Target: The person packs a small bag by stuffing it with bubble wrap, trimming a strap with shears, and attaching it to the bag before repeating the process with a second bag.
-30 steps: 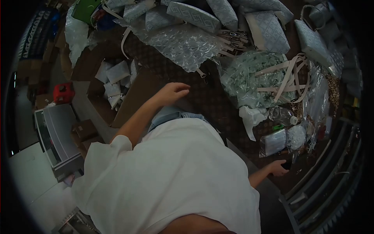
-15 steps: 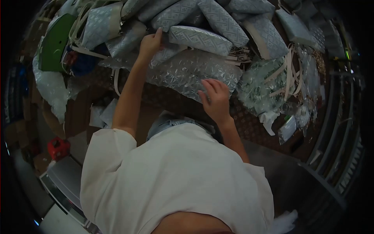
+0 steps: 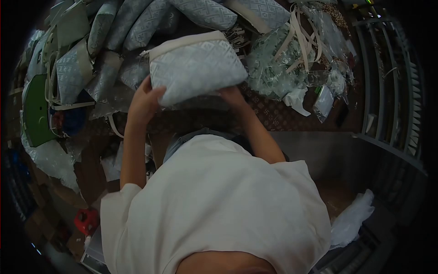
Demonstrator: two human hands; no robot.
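Observation:
A pale blue-grey patterned handbag (image 3: 196,71) with a cream band along its top is held up above the table's near side. My left hand (image 3: 145,101) grips its lower left corner, thumb in front. At the lower right corner, my right hand (image 3: 233,97) holds the bag from below, its fingers partly hidden behind it. A small zip end or tab sticks out at the bag's upper left. Behind it lie several similar bags (image 3: 203,13) in a heap.
Crumpled clear plastic wrap (image 3: 269,64) and cream straps (image 3: 296,41) lie to the right on the brown patterned table (image 3: 278,119). At the left is a green piece (image 3: 35,112). A metal rack (image 3: 388,77) stands at the right edge, and a red container (image 3: 86,221) sits low at the left.
A handbag has come off the heap and is now in both hands, lifted nearer my body. My right hand, empty before, has closed on it. The view has turned.

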